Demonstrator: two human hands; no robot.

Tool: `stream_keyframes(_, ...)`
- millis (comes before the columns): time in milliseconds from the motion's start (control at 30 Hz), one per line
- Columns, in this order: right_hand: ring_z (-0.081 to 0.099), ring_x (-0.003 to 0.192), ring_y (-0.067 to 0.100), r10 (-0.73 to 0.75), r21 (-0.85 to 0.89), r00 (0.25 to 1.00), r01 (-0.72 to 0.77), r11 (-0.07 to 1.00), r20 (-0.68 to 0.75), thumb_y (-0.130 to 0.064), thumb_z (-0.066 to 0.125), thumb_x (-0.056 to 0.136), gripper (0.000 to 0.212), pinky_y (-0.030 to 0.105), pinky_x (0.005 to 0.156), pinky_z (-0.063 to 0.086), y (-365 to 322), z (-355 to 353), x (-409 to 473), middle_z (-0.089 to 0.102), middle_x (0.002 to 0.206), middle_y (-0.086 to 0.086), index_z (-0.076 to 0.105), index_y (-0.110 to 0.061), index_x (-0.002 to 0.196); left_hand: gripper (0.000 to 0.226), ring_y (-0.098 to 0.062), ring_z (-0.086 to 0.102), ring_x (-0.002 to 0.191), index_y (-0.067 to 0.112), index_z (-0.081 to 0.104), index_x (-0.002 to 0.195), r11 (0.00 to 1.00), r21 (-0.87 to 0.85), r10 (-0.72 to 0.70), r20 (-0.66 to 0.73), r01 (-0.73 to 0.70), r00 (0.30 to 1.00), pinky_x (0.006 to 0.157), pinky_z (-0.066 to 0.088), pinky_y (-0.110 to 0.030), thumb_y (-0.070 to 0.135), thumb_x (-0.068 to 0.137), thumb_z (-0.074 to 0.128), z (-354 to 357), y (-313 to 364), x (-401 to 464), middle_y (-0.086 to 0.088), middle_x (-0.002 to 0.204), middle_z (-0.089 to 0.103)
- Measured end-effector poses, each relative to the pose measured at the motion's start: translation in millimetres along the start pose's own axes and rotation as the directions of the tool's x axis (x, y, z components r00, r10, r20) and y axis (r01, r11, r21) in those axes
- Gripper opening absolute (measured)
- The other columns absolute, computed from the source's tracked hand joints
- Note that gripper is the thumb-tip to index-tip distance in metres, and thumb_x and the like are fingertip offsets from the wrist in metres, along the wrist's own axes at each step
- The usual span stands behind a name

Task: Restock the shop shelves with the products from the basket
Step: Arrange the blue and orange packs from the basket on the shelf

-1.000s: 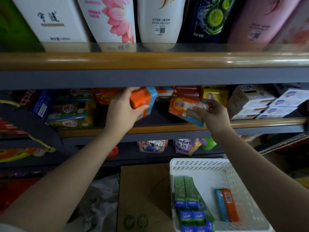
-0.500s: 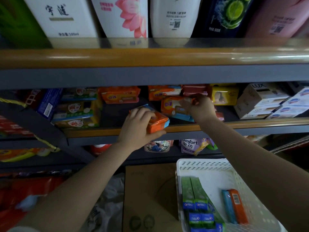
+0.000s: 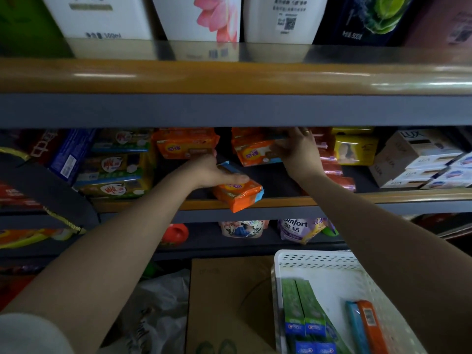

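My left hand [image 3: 213, 172] grips an orange and blue soap pack [image 3: 238, 192] that lies at the front edge of the middle shelf [image 3: 383, 196], its corner hanging over the lip. Deeper in the shelf, my right hand [image 3: 300, 149] holds a second orange pack [image 3: 255, 153] against the stack at the back. Another stack of the same orange packs [image 3: 186, 143] stands to the left of it. The white basket [image 3: 314, 261] at lower right holds green toothpaste boxes [image 3: 301, 310] and a thin orange and blue item [image 3: 365, 325].
Yellow-green soap packs [image 3: 115, 172] fill the shelf's left. A yellow pack [image 3: 355, 149] and white LUX boxes [image 3: 413, 159] stand to the right. Large bottles [image 3: 201, 16] line the top shelf. Refill pouches [image 3: 301, 228] sit below. A cardboard box [image 3: 224, 302] lies beside the basket.
My left hand carried its orange pack down and right onto the shelf's front edge. My right hand pushed the other pack further back and upward toward the rear stack.
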State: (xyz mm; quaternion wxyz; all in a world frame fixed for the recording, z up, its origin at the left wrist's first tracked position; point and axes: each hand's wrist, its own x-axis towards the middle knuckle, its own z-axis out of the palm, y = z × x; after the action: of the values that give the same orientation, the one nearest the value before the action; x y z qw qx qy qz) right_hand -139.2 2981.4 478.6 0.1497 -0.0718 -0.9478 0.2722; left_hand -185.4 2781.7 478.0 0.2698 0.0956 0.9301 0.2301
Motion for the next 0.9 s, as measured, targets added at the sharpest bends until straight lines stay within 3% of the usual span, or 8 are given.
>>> stream_keyframes(167,0.042,0.124,0.035,0.099,-0.152,0.994,-0.091,0.984,0.043,-0.026,0.067,0.082,0.051,0.044,0.093,0.047,7,5,-1,0.032,0.142,0.016,0.046,-0.013,0.127,0.126,-0.025,0.052,0.117,0.015,0.051,0.128,0.979,-0.187,-0.069,0.052,0.078,0.996,0.103,0.042,-0.038,0.082,0.022,0.067,-8,-13,-10,-0.006,0.132,0.053)
stream_keyframes(333,0.055,0.095,0.019,-0.014,0.085,1.000,0.013,0.996,0.011,-0.032,0.061,0.087,0.035,0.021,0.067,0.041,-11,-8,-22,0.060,0.112,0.013,0.059,-0.006,0.111,0.018,0.006,0.061,0.057,0.017,0.065,0.081,0.825,-0.553,0.026,-0.173,-0.118,0.985,0.058,0.048,-0.011,0.033,0.077,0.071,10,-18,-29,0.000,0.077,0.066)
stream_keyframes(400,0.057,0.090,0.012,-0.018,0.224,0.975,-0.033,0.974,0.222,-0.039,0.057,0.088,0.034,0.011,0.064,0.039,-15,-19,-29,0.064,0.101,0.001,0.062,-0.010,0.107,0.008,0.010,0.058,0.050,0.017,0.066,0.079,0.735,-0.629,0.069,-0.303,-0.254,0.950,0.057,0.045,-0.012,0.022,0.085,0.064,22,-6,-40,0.007,0.072,0.063)
stream_keyframes(500,0.056,0.105,0.012,-0.082,0.224,0.898,-0.020,0.974,0.433,-0.035,0.062,0.085,0.046,0.021,0.083,0.047,-13,-34,-29,0.059,0.118,0.001,0.052,-0.014,0.125,0.005,0.006,0.063,0.071,0.018,0.063,0.091,0.612,-0.697,0.096,-0.403,-0.373,0.910,0.071,0.050,-0.017,0.019,0.087,0.060,31,8,-45,0.007,0.083,0.065)
stream_keyframes(567,0.052,0.109,0.011,-0.116,0.145,0.902,0.060,0.988,0.416,-0.029,0.064,0.085,0.050,0.023,0.088,0.043,-11,-43,-26,0.056,0.127,0.004,0.048,-0.013,0.130,0.028,-0.007,0.062,0.093,0.014,0.056,0.110,0.677,-0.624,0.133,-0.419,-0.391,0.898,0.085,0.050,-0.028,0.024,0.085,0.064,33,11,-43,0.003,0.100,0.063)
stream_keyframes(633,0.054,0.112,0.017,-0.151,0.040,0.929,0.146,0.989,0.338,-0.023,0.065,0.085,0.050,0.024,0.090,0.041,-5,-46,-22,0.055,0.130,0.007,0.049,-0.012,0.131,0.049,-0.015,0.054,0.106,0.011,0.047,0.122,0.869,-0.344,0.164,-0.480,-0.357,0.862,0.090,0.047,-0.033,0.027,0.081,0.067,33,6,-43,0.001,0.113,0.056)
stream_keyframes(700,0.054,0.116,0.026,-0.148,-0.047,0.947,0.168,0.985,0.284,-0.019,0.066,0.085,0.050,0.028,0.093,0.042,3,-44,-22,0.055,0.132,0.011,0.049,-0.011,0.131,0.044,-0.023,0.053,0.107,0.009,0.049,0.120,0.945,-0.074,0.229,-0.550,-0.320,0.803,0.087,0.046,-0.036,0.024,0.082,0.066,33,-5,-46,-0.007,0.115,0.057)
stream_keyframes(900,0.049,0.121,0.031,-0.049,-0.074,0.980,0.064,0.995,0.193,-0.018,0.065,0.085,0.051,0.037,0.101,0.041,10,-17,-24,0.044,0.137,0.015,0.047,-0.012,0.132,0.018,-0.030,0.058,0.092,0.005,0.062,0.097,0.842,0.320,0.538,-0.544,-0.434,0.644,0.073,0.050,-0.039,0.016,0.085,0.054,43,-16,-74,-0.011,0.093,0.064)
